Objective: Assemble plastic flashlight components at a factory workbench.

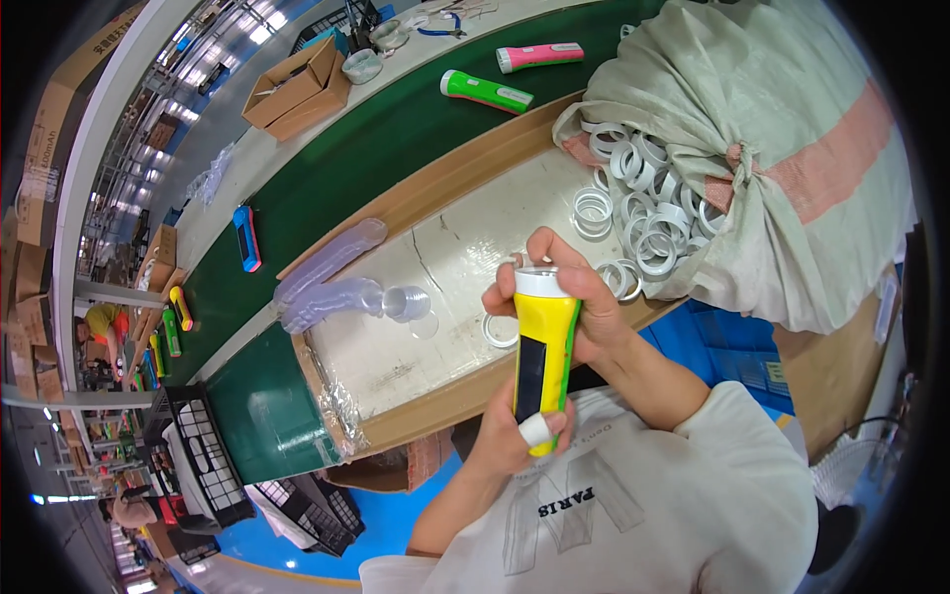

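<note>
A yellow and green flashlight [544, 342] with a dark panel on its side stands nearly upright in front of my chest, head end up. A white ring [542, 284] sits around its head. My left hand [507, 433] is closed around the lower end, a white wrap on its thumb. The fingers of my right hand [579, 292] curl around the head and the white ring. Just beyond my hands lies a shallow cardboard-edged tray [460, 233]. One loose white ring [501, 332] lies in it, partly hidden by the flashlight.
White rings [653, 243] spill from a large woven sack [752, 129] at the right. Stacks of clear plastic discs [332, 302] lie at the tray's left. Beyond, a green conveyor belt [346, 168] carries pink, green and blue flashlights. Black crates [203, 460] stand lower left; co-workers are far left.
</note>
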A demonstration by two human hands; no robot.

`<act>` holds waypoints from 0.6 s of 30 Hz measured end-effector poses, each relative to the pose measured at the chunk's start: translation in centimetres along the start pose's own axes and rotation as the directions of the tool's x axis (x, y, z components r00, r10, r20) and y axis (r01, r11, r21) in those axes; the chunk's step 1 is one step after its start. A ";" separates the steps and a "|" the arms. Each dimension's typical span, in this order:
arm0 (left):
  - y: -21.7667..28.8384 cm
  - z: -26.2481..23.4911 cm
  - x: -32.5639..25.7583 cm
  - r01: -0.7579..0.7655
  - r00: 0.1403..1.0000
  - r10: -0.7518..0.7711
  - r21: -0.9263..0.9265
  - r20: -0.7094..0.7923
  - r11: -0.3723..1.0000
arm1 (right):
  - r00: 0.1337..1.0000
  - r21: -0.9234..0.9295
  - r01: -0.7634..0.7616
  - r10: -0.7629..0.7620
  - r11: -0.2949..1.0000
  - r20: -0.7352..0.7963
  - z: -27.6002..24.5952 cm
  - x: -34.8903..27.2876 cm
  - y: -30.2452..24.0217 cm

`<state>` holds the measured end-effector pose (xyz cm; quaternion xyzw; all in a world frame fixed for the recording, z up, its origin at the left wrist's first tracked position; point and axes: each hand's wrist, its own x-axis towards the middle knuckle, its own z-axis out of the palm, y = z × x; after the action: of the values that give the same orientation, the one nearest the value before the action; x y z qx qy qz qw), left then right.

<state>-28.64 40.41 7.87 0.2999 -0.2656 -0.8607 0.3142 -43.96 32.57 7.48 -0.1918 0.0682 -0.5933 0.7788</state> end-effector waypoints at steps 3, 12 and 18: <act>-0.5 0.6 -0.5 -0.031 0.998 0.038 -0.120 0.054 0.992 | 0.995 0.062 0.036 -0.042 0.997 0.090 -0.4 -0.3 0.4; -0.4 -2.4 3.1 -0.168 0.754 0.651 0.983 0.082 0.070 | 0.946 -0.548 0.129 -0.268 0.826 -0.181 -1.5 -0.8 0.2; 0.0 -1.5 2.6 -0.102 0.842 0.535 0.954 -0.068 0.281 | 0.973 -0.390 0.068 -0.148 0.918 -0.179 -1.0 0.0 -0.4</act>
<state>-29.26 38.15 5.93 0.5209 -0.6923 -0.3972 0.3026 -44.71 32.29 6.70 -0.2808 0.2512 -0.6277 0.6812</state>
